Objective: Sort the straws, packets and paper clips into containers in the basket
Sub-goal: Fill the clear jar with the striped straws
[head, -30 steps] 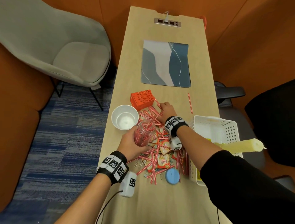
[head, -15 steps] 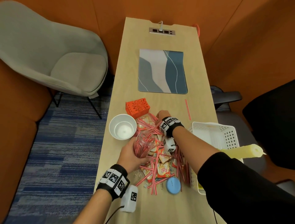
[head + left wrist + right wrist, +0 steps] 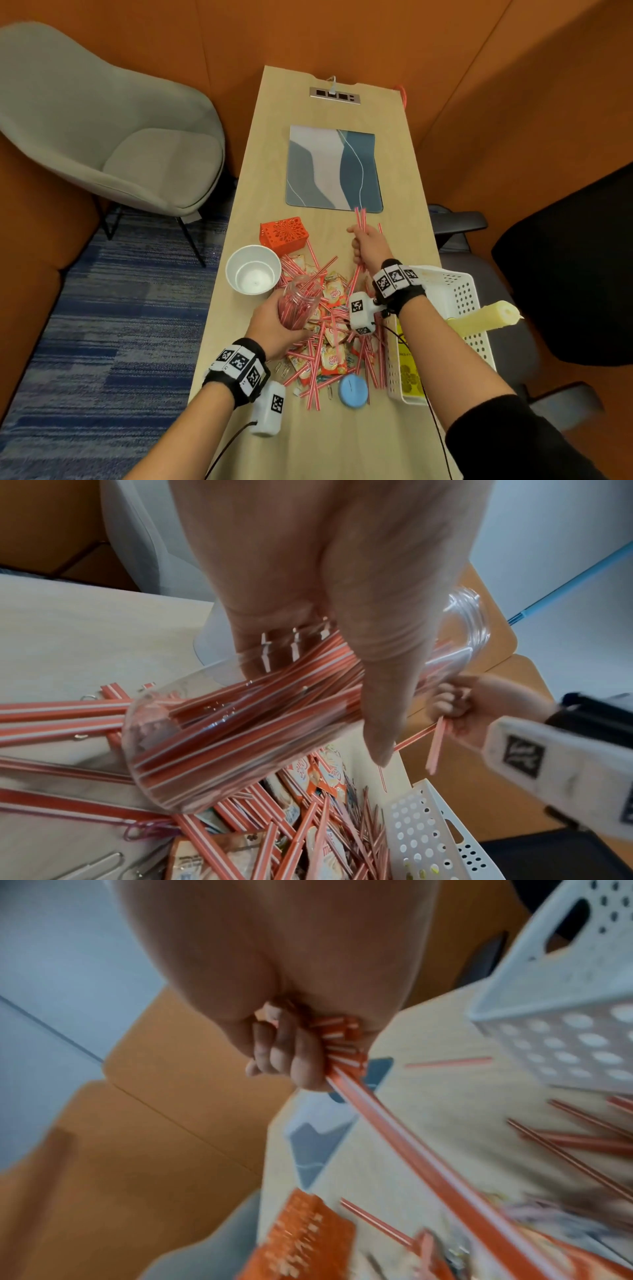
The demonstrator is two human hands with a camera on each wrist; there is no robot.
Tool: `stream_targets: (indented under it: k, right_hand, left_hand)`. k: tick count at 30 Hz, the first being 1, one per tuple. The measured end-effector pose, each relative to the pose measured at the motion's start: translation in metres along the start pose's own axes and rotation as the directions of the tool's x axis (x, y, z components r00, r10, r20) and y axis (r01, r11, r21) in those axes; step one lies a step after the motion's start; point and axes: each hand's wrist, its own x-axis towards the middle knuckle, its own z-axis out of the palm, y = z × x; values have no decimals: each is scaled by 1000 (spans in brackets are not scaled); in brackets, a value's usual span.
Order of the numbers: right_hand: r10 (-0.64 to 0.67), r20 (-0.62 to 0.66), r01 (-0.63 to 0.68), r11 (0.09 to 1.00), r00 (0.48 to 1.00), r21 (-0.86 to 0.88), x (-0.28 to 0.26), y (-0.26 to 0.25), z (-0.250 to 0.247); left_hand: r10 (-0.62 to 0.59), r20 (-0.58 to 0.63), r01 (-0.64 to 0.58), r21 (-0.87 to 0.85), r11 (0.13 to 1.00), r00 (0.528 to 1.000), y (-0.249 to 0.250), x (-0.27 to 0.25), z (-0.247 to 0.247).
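My left hand (image 3: 274, 323) grips a clear plastic jar (image 3: 298, 301) partly filled with red-and-white straws, tilted over the pile; the left wrist view shows the jar (image 3: 260, 723) lying nearly on its side. My right hand (image 3: 367, 244) is raised above the table and clutches a small bundle of straws (image 3: 360, 219); the right wrist view shows its fingers (image 3: 291, 1053) curled round the bundle (image 3: 377, 1123). Below lies a heap of loose straws, orange packets (image 3: 334, 359) and paper clips (image 3: 284, 368). The white perforated basket (image 3: 459, 294) stands at the right edge.
A white cup (image 3: 253, 269) and an orange perforated box (image 3: 283, 233) stand left of the pile. A blue lid (image 3: 352, 390) lies near the front. A patterned mat (image 3: 334, 169) lies farther back. A yellowish cylinder (image 3: 486, 317) juts over the basket. Chairs flank the table.
My right hand rose off the pile and moved away from me, lifting a bundle of straws. My left hand kept hold of the jar, which stayed tilted over the pile.
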Motion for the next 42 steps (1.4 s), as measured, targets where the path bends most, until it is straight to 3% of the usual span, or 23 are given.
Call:
stream_targets:
  k: [4,7,10,12,20,23,25,28,31,35,42]
  right_hand:
    - [-136,-43,141,973,990,183,-49,-59,-16]
    - [-258,-74,268,900,963,345,-92,-98,-25]
    - [-358,-129,376,815,925,440,-129,-115,-23]
    - [-393,-127,408,812,911,417,-145,-112,-14]
    - [-396,-46,397,894,917,207,-176,-63,18]
    - [-419,-125,437,851,899,292,-183,-70,12]
    - [-409,-102,417,835,907,359,-181,-78,7]
    - [-339,26,316,899,941,303,-173,-81,8]
    - [-298,-3,293,939,955,181,-165,-78,13]
    - [-247,-45,247,909,968,336,-156,-78,15]
    - [-362,75,317,884,929,343,-168,-63,14]
  left_hand:
    - [2,2,-2,49,999,1000,10,-6,2]
    - [1,7,-2,109,994,1000,18,-15,4]
    - [41,20,-43,150,988,999,24,-28,8]
    - [56,45,-62,142,988,997,29,-37,11]
    - [82,71,-87,80,993,994,41,-57,15]
    - [67,83,-77,118,990,994,38,-61,9]
    - [61,99,-75,140,987,993,37,-63,7]
    - [60,111,-78,166,983,992,36,-64,6]
    - [66,143,-89,159,983,988,36,-67,6]
    - [103,181,-132,161,978,978,35,-70,6]
    - [113,145,-126,89,988,983,39,-65,5]
